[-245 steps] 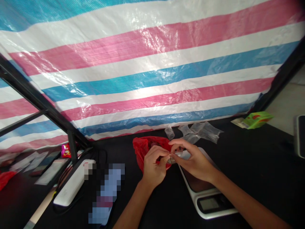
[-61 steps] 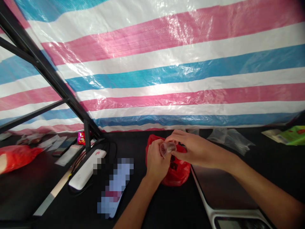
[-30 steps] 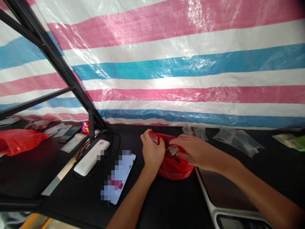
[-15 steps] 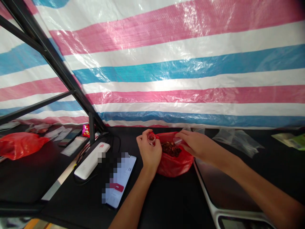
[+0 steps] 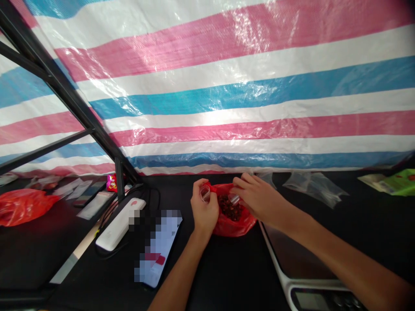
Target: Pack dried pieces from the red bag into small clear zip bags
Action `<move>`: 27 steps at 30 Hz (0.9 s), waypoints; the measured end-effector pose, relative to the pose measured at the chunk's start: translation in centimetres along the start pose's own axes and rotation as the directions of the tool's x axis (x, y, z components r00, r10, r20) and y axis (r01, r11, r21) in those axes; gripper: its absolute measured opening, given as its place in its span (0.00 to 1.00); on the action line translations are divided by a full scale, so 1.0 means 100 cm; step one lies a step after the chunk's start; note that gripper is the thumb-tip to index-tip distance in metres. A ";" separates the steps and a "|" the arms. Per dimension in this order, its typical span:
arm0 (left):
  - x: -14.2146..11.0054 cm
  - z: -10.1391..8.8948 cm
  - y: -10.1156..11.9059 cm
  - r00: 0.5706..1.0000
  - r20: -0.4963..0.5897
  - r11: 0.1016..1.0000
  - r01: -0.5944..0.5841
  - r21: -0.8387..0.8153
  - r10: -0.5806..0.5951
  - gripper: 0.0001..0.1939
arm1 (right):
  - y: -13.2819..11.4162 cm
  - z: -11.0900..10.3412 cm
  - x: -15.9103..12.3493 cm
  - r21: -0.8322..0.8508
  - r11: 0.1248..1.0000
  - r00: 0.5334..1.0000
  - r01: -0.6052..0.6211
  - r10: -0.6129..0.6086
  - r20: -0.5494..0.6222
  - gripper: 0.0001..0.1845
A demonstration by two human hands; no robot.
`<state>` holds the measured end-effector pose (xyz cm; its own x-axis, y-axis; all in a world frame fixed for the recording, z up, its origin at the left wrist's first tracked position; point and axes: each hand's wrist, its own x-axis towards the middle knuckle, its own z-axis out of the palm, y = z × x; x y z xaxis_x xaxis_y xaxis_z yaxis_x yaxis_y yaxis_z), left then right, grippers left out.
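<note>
With my left hand (image 5: 205, 209), I hold a round clear plastic piece (image 5: 205, 193) beside the red plastic bag (image 5: 235, 229), seemingly steadying its open mouth; my right hand's (image 5: 262, 198) fingers pinch a small clear cylindrical piece (image 5: 234, 199) over dark flakes (image 5: 231, 212) inside.

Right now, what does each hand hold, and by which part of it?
Left hand: a small clear plastic container, around its side near the round mouth. Right hand: a small clear piece, by one end, at the red plastic bag.
</note>
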<state>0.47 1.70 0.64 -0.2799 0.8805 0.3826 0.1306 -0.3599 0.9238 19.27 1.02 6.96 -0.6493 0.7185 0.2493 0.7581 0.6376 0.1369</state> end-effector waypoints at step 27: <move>0.009 -0.003 -0.008 0.970 -0.099 0.944 0.187 -0.271 -0.221 0.15 | -0.033 0.016 0.012 0.358 0.907 0.970 -0.223 0.171 0.170 0.07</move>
<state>-0.13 2.71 0.25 -0.3948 0.9032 0.1684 -0.1871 -0.2584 0.9477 15.93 0.21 5.28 -0.5107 0.8537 0.1019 0.8105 0.5176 -0.2742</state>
